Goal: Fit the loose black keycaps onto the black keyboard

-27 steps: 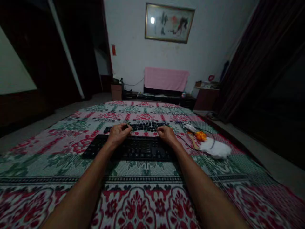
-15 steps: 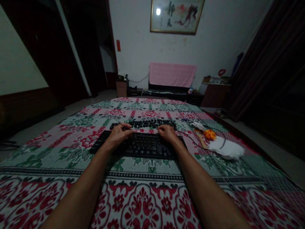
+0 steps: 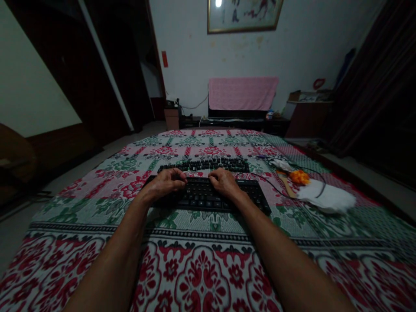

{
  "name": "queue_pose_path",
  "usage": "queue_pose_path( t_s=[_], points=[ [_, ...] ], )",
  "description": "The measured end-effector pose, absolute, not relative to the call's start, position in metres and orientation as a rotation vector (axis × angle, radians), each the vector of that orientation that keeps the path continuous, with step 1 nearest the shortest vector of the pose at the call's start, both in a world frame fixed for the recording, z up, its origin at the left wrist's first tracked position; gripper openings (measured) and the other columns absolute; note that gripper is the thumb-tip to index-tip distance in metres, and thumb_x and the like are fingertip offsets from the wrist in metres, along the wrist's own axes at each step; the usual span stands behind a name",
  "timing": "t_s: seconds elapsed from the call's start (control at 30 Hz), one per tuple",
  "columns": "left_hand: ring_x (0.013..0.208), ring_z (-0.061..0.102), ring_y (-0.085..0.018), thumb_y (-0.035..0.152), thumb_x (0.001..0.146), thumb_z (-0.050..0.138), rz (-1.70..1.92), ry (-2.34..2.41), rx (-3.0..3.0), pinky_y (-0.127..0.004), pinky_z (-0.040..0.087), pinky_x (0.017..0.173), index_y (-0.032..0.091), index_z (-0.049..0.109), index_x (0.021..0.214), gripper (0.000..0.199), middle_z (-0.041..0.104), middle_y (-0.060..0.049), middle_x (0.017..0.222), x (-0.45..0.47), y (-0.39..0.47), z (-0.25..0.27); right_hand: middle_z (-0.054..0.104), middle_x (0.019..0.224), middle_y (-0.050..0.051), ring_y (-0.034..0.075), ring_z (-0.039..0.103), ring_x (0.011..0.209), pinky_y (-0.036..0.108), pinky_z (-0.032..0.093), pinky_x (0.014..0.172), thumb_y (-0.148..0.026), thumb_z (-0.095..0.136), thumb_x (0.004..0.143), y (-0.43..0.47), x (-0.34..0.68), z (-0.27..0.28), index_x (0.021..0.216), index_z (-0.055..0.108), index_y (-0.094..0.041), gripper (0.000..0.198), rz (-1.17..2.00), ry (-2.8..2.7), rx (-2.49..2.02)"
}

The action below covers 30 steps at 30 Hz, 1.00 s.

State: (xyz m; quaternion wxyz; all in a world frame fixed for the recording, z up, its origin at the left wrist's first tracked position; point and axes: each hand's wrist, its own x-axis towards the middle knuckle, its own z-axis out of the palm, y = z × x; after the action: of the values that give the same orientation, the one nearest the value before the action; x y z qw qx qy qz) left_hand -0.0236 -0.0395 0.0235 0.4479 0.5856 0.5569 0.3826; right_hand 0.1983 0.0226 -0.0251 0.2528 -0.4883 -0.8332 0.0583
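Note:
A black computer keyboard [image 3: 204, 203] lies flat on the patterned bedspread, some of its rows bare of keycaps. My left hand [image 3: 164, 183] rests over its left part, thumb and curled fingers drawn together near the back edge. Over the right of centre is my right hand [image 3: 225, 182], its fingers also bent into a pinch by the back edge. Anything between the fingertips is too small and dark to make out. Just behind the keyboard, many loose black keycaps [image 3: 224, 164] are laid out in rough rows.
To the right lie a white cloth or bag [image 3: 326, 196], an orange bundle [image 3: 299, 177], a brush-like wooden handle [image 3: 286, 186] and a black cable [image 3: 269, 184]. The floral bedspread [image 3: 201, 264] stretches all round. Beyond it, a pink cloth [image 3: 243, 93] covers a screen by the wall.
My right hand has shifted left along the keyboard, so both hands are closer together. The whole view has swung slightly, moving the keyboard and the items beside it rightward in the picture.

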Motion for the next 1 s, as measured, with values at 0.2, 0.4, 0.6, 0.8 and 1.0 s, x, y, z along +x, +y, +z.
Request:
queue_pose_path(
  t_s=[0.2,0.4,0.6,0.8,1.0],
  points=[
    [0.058,0.056,-0.009,0.023,0.054,0.072,0.934,1.381,1.455,-0.021,0.042,0.054,0.015,0.055,0.077,0.030,0.064,0.001,0.074,-0.023,-0.041,0.024,0.066,0.094,0.008,0.018,0.059,0.092,0.025,0.040,0.082,-0.023,0.046,0.086,0.021,0.196,-0.030,0.095,0.070,-0.018,0.026,0.153,-2.290,-1.347],
    [0.049,0.054,-0.011,0.032,0.058,0.070,0.985,1.533,1.472,-0.021,0.039,0.047,0.016,0.054,0.073,0.027,0.058,0.004,0.054,-0.016,-0.037,0.024,0.065,0.094,0.008,0.017,0.058,0.091,0.024,0.040,0.081,-0.022,0.046,0.086,0.021,0.194,-0.033,0.096,0.070,-0.019,0.026,0.142,-2.279,-1.328],
    [0.048,0.054,-0.012,0.035,0.061,0.066,0.977,1.626,1.591,-0.021,0.039,0.047,0.018,0.056,0.075,0.024,0.057,0.005,0.054,-0.012,-0.028,0.007,0.065,0.095,0.008,0.017,0.058,0.093,0.024,0.040,0.082,-0.022,0.045,0.087,0.020,0.195,-0.032,0.097,0.069,-0.018,0.026,0.148,-2.284,-1.337],
    [0.050,0.054,-0.012,0.034,0.062,0.065,0.854,1.594,1.721,-0.021,0.037,0.048,0.018,0.059,0.075,0.021,0.059,0.004,0.052,-0.012,-0.031,0.010,0.065,0.096,0.008,0.018,0.058,0.094,0.025,0.040,0.082,-0.023,0.044,0.087,0.019,0.195,-0.031,0.100,0.069,-0.019,0.028,0.139,-2.297,-1.351],
    [0.048,0.053,-0.012,0.028,0.063,0.065,0.815,1.692,1.716,-0.020,0.036,0.047,0.018,0.062,0.074,0.016,0.058,0.004,0.051,-0.007,-0.031,0.009,0.065,0.098,0.008,0.018,0.058,0.094,0.025,0.040,0.083,-0.023,0.044,0.088,0.021,0.194,-0.032,0.101,0.069,-0.019,0.029,0.143,-2.306,-1.368]
  ],
)
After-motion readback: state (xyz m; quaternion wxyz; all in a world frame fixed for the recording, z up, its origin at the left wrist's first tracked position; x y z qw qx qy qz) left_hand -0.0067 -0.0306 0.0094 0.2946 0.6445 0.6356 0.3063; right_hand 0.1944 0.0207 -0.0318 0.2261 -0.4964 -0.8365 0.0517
